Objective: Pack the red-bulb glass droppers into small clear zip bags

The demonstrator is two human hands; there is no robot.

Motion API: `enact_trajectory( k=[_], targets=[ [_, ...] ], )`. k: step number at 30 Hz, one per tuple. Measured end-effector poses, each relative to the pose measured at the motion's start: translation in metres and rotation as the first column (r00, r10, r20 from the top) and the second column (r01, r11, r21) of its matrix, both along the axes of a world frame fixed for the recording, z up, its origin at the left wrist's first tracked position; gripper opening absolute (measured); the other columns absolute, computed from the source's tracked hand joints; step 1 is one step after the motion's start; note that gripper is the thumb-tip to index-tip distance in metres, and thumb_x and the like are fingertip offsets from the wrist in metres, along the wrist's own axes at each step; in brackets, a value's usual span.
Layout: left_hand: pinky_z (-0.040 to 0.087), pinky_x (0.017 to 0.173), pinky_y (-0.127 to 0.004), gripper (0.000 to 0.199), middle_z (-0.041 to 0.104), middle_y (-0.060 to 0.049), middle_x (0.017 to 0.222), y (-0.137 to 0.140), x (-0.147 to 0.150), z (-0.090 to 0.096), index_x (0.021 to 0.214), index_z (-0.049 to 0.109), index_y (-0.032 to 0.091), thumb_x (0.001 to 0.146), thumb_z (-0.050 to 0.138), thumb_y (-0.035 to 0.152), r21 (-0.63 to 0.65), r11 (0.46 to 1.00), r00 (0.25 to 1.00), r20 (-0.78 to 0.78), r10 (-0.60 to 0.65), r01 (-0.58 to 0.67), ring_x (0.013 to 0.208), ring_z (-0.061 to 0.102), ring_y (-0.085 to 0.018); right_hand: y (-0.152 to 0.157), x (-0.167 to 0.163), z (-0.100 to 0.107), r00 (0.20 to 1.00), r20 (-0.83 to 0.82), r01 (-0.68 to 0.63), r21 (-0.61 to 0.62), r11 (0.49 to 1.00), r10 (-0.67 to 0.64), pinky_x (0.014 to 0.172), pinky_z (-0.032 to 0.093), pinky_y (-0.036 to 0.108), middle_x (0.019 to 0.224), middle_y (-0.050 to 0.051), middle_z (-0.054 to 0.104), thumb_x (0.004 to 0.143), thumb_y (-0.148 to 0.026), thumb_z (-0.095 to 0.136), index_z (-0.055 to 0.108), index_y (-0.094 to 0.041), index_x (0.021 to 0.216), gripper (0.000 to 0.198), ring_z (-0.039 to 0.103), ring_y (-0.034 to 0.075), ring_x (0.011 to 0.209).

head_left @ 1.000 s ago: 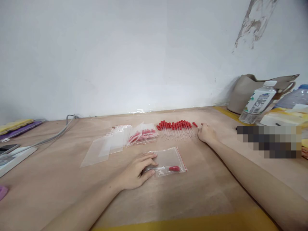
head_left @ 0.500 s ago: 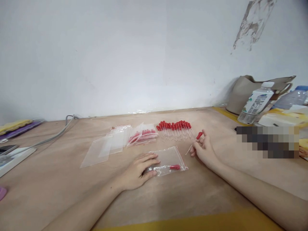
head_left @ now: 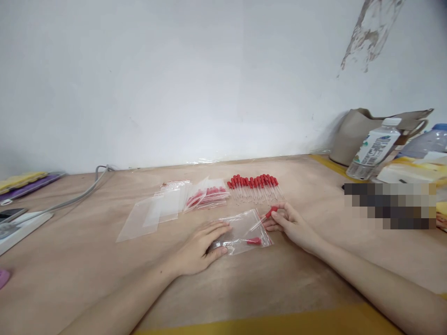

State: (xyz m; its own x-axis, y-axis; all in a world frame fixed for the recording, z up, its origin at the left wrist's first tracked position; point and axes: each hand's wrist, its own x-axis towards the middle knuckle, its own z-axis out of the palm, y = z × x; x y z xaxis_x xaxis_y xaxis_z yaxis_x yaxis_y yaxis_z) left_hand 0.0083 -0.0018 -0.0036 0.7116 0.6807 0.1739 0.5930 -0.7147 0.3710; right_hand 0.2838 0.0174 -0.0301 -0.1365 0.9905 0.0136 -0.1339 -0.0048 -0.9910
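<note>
A clear zip bag (head_left: 240, 224) with a red edge lies flat on the table, one red-bulbed dropper (head_left: 253, 241) inside it. My left hand (head_left: 200, 246) rests on the bag's left end, fingers stretched and thumb apart, pressing it down. Between its fingertips, my right hand (head_left: 291, 224) pinches a second dropper (head_left: 271, 212) by the red bulb. That dropper's thin clear stem points left, over or into the bag's right end; I cannot tell which. Behind them lies a row of several red-bulbed droppers (head_left: 256, 182), stems toward me.
Left of the row are a stack of filled bags (head_left: 209, 193) and flat clear bags (head_left: 143, 216). A grey cable (head_left: 82, 195) crosses the far left. A water bottle (head_left: 375, 149) and a beige bag (head_left: 345, 137) stand at the right, beside a blurred patch.
My right hand has moved left and slightly down with its dropper, bringing the stem to the bag's red edge. My left hand stays on the bag.
</note>
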Motion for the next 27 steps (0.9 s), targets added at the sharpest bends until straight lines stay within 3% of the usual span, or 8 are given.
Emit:
enact_trajectory(
  k=[5, 10, 13, 17, 21, 22, 25, 27],
  targets=[
    [0.029, 0.104, -0.041, 0.044, 0.040, -0.003, 0.136, 0.001, 0.000, -0.001, 0.133, 0.034, 0.027, 0.090, 0.043, 0.036, -0.002, 1.000, 1.000, -0.002, 0.001, -0.001, 0.125, 0.035, -0.021, 0.003, 0.018, 0.006, 0.916, 0.337, -0.234, 0.001, 0.972, 0.220, 0.063, 0.045, 0.026, 0.071, 0.000, 0.059, 0.065, -0.043, 0.067, 0.054, -0.017, 0.080, 0.032, 0.056, 0.012, 0.067],
    [0.030, 0.104, -0.041, 0.044, 0.041, -0.003, 0.135, 0.000, 0.000, 0.000, 0.132, 0.035, 0.027, 0.090, 0.043, 0.035, 0.008, 1.000, 1.000, -0.009, 0.000, 0.000, 0.125, 0.035, -0.021, 0.006, 0.013, 0.005, 0.839, 0.528, -0.276, 0.197, 0.941, 0.135, 0.052, 0.038, 0.023, 0.063, -0.001, 0.053, 0.065, -0.039, 0.067, 0.065, -0.017, 0.077, 0.025, 0.047, 0.010, 0.056],
    [0.030, 0.103, -0.042, 0.045, 0.040, -0.004, 0.135, 0.000, 0.000, -0.001, 0.133, 0.034, 0.026, 0.090, 0.043, 0.035, 0.014, 1.000, 1.000, -0.006, -0.006, 0.006, 0.125, 0.035, -0.021, 0.006, 0.002, 0.001, 0.823, 0.563, -0.309, 0.329, 0.893, 0.077, 0.061, 0.042, 0.026, 0.077, 0.003, 0.057, 0.065, -0.036, 0.067, 0.068, -0.019, 0.072, 0.018, 0.052, 0.012, 0.067],
    [0.030, 0.103, -0.041, 0.046, 0.041, -0.003, 0.135, 0.001, 0.000, -0.002, 0.133, 0.034, 0.026, 0.089, 0.044, 0.035, 0.017, 1.000, 1.000, 0.005, 0.002, -0.002, 0.125, 0.035, -0.021, 0.007, -0.007, -0.003, 0.813, 0.580, -0.219, 0.379, 0.899, -0.046, 0.069, 0.044, 0.029, 0.075, 0.003, 0.058, 0.067, -0.033, 0.066, 0.065, -0.019, 0.063, 0.014, 0.055, 0.015, 0.073],
    [0.030, 0.103, -0.041, 0.045, 0.041, -0.003, 0.135, 0.001, -0.001, -0.002, 0.133, 0.034, 0.027, 0.089, 0.044, 0.035, 0.011, 1.000, 1.000, 0.000, 0.007, -0.007, 0.125, 0.035, -0.020, 0.008, -0.005, -0.002, 0.787, 0.617, -0.353, 0.482, 0.802, -0.024, 0.079, 0.042, 0.033, 0.089, 0.005, 0.060, 0.074, -0.032, 0.056, 0.067, -0.021, 0.073, 0.015, 0.055, 0.017, 0.085],
    [0.030, 0.104, -0.041, 0.044, 0.040, -0.003, 0.136, 0.001, -0.001, -0.002, 0.133, 0.035, 0.027, 0.090, 0.043, 0.035, 0.006, 1.000, 1.000, -0.006, 0.003, -0.003, 0.125, 0.035, -0.020, 0.009, -0.002, -0.002, 0.785, 0.619, -0.354, 0.482, 0.801, -0.025, 0.078, 0.043, 0.033, 0.089, 0.005, 0.060, 0.075, -0.033, 0.054, 0.067, -0.021, 0.076, 0.017, 0.055, 0.017, 0.083],
    [0.029, 0.104, -0.042, 0.042, 0.036, -0.002, 0.138, 0.003, -0.002, -0.004, 0.131, 0.039, 0.028, 0.090, 0.041, 0.037, -0.008, 1.000, 1.000, -0.023, -0.004, 0.004, 0.127, 0.032, -0.021, 0.023, 0.012, -0.005, 0.759, 0.600, -0.110, 0.502, 0.858, -0.254, 0.066, 0.044, 0.030, 0.076, 0.005, 0.059, 0.076, -0.036, 0.051, 0.065, -0.019, 0.076, 0.022, 0.053, 0.015, 0.068],
    [0.029, 0.104, -0.042, 0.041, 0.035, -0.002, 0.139, 0.004, -0.002, -0.005, 0.131, 0.039, 0.028, 0.091, 0.041, 0.037, -0.017, 1.000, 1.000, -0.025, -0.014, 0.013, 0.128, 0.030, -0.021, 0.040, 0.027, -0.009, 0.639, 0.570, 0.150, 0.565, 0.811, -0.516, 0.061, 0.042, 0.029, 0.073, 0.004, 0.058, 0.073, -0.037, 0.052, 0.063, -0.018, 0.076, 0.022, 0.050, 0.014, 0.062]
  ],
)
